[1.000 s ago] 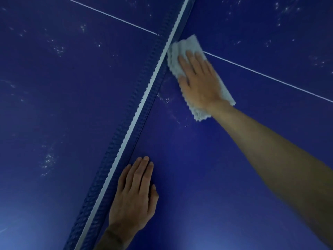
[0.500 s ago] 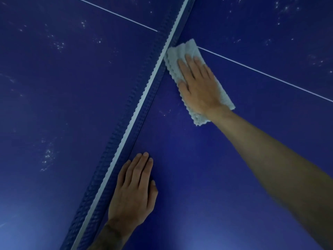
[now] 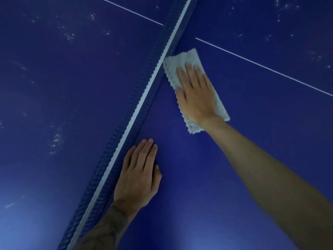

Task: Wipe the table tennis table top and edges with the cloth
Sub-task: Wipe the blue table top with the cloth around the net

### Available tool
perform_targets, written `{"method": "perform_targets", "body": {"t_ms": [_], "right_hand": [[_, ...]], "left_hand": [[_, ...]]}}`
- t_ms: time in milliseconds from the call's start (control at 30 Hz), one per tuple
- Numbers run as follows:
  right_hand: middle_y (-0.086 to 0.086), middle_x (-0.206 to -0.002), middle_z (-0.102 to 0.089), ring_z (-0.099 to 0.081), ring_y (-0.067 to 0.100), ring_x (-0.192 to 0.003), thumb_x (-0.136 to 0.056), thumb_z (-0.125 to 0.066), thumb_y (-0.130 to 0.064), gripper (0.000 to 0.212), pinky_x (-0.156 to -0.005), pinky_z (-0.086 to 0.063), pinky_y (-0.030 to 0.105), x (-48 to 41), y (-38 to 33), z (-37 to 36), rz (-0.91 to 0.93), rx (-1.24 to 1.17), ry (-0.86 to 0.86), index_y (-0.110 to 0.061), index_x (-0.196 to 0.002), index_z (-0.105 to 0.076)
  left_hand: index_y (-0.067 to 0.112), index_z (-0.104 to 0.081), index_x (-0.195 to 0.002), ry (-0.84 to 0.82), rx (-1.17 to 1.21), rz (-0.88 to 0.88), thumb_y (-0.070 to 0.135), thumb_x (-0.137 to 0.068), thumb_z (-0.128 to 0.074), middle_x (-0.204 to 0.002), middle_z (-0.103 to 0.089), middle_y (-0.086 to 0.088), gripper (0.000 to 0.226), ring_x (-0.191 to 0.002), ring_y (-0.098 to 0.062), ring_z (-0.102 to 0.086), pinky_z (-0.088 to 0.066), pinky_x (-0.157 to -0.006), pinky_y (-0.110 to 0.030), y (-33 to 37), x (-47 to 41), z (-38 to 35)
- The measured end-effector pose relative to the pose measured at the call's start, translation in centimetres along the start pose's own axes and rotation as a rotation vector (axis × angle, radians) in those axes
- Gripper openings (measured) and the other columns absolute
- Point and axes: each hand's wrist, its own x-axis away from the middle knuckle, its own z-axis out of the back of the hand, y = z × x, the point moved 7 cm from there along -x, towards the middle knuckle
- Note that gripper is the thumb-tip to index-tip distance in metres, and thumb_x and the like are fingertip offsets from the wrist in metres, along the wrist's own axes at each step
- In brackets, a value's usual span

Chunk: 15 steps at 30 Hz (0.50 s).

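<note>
Deep blue table — white lines; white waffle-textured cloth; blue net, white-taped.

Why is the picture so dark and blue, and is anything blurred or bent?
Head view: dim bluish light, a paler glow on the table top along the bottom edge. Head view: the wide lens likely stretches the near right forearm. Head view: cloth and right hand look slightly soft; the net looks fairly crisp.

Middle of the cloth hidden under the flat right hand, right forearm cut off at the right and near edges, forearm behind the left hand cut off near, its dark marking too dim to read, net and tabletop running out of view, pale specks too small to identify
</note>
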Motion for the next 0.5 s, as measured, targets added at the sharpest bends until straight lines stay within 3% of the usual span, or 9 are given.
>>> {"method": "perform_targets", "body": {"t_ms": [67, 200, 300, 433, 500], "right_hand": [[0.007, -0.179, 0.000, 0.002, 0.026, -0.165, -0.111, -0.014, -0.046, 0.065, -0.134, -0.004, 0.046, 0.3, -2.4, -0.2, -0.024, -0.042, 0.018, -0.021, -0.171, -0.006], [0.008, -0.179, -0.004, -0.002, 0.028, -0.165, -0.114, -0.020, -0.045, 0.063, -0.134, -0.006, 0.048, 6.8, -8.0, -2.5, 0.263, -0.023, -0.019, -0.019, -0.171, -0.010], [0.002, -0.179, -0.003, -0.001, 0.024, -0.165, -0.114, -0.023, -0.045, 0.061, -0.134, -0.002, 0.044, 9.3, -6.1, -2.8, 0.354, 0.023, -0.087, -0.026, -0.171, -0.012], [0.002, -0.179, 0.000, 0.002, 0.025, -0.165, -0.113, -0.022, -0.043, 0.061, -0.134, -0.004, 0.047, 5.4, -1.4, -1.0, 0.055, -0.017, -0.042, -0.029, -0.171, -0.008], [0.004, -0.179, 0.002, 0.004, 0.026, -0.165, -0.112, -0.019, -0.044, 0.063, -0.134, -0.002, 0.047, 4.7, -3.0, -0.9, -0.038, -0.036, -0.013, -0.027, -0.171, -0.004]], "left_hand": [[0.006, -0.043, -0.153, 0.007, -0.001, -0.002, 0.029, -0.105, -0.041, -0.162, -0.042, -0.011, 0.053, -0.154, -0.025, -0.034, -0.016, -0.132, -0.042, 0.1, 0.0, 0.1], [0.004, -0.048, -0.150, 0.010, 0.020, 0.000, 0.027, -0.106, -0.041, -0.160, -0.043, -0.013, 0.050, -0.150, -0.028, -0.039, -0.023, -0.129, -0.045, 0.1, 0.1, 0.5], [0.003, -0.057, -0.143, 0.021, 0.078, -0.006, 0.025, -0.108, -0.041, -0.157, -0.047, -0.015, 0.044, -0.147, -0.030, -0.044, -0.030, -0.126, -0.048, -0.2, 1.3, 1.0], [0.004, -0.058, -0.140, 0.031, 0.056, 0.006, 0.025, -0.106, -0.044, -0.156, -0.048, -0.015, 0.042, -0.146, -0.030, -0.044, -0.027, -0.127, -0.045, -1.2, 5.6, 1.9], [0.003, -0.056, -0.141, 0.021, 0.021, 0.033, 0.025, -0.106, -0.044, -0.156, -0.047, -0.016, 0.043, -0.147, -0.031, -0.043, -0.019, -0.130, -0.037, -2.5, 7.7, 2.1]]}}
